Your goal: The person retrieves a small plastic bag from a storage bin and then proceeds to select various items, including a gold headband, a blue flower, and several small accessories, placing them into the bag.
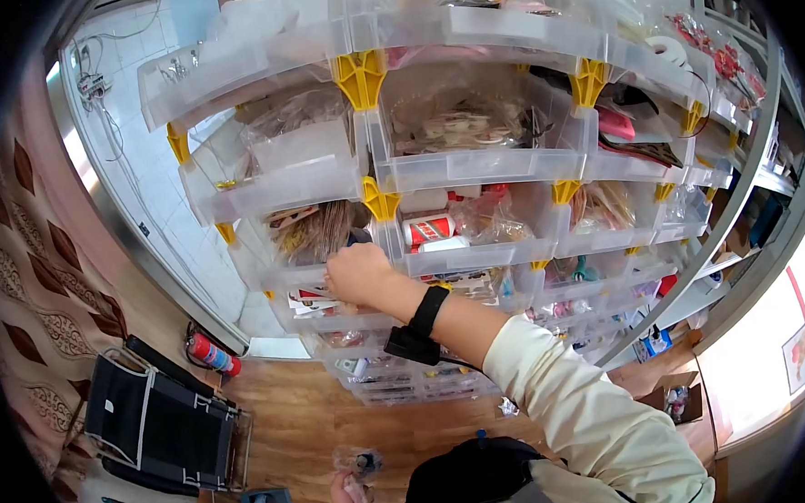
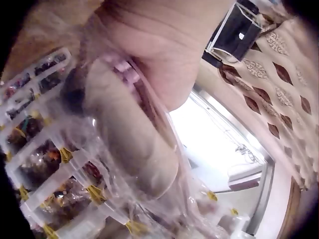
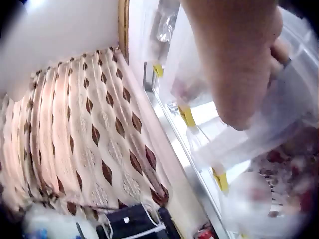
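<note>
In the head view my right hand (image 1: pixel 360 274) is at the front lip of a clear plastic bin (image 1: pixel 326 272), its back turned up and its fingertips hidden. Just beyond the knuckles lie flat packets (image 1: pixel 319 230) standing close together, with a dark item (image 1: pixel 358 236) beside them. In the right wrist view the hand (image 3: pixel 239 64) overlaps the translucent bin wall (image 3: pixel 239 144); I cannot tell what its fingers grip. Low by the body, my left hand (image 1: pixel 347 500) holds a crinkled clear plastic bag (image 1: pixel 357 461). Inside the bag (image 2: pixel 184 199) shows a long beige padded piece (image 2: pixel 129 134).
Stacked clear bins with yellow connectors (image 1: pixel 381 198) rise ahead, filled with bagged goods. One bin holds a red and white bottle (image 1: pixel 429 230). Left are a folding chair (image 1: pixel 161 414), a fire extinguisher (image 1: pixel 212 352) and a patterned curtain (image 1: pixel 36 298). A cardboard box (image 1: pixel 674 401) sits right.
</note>
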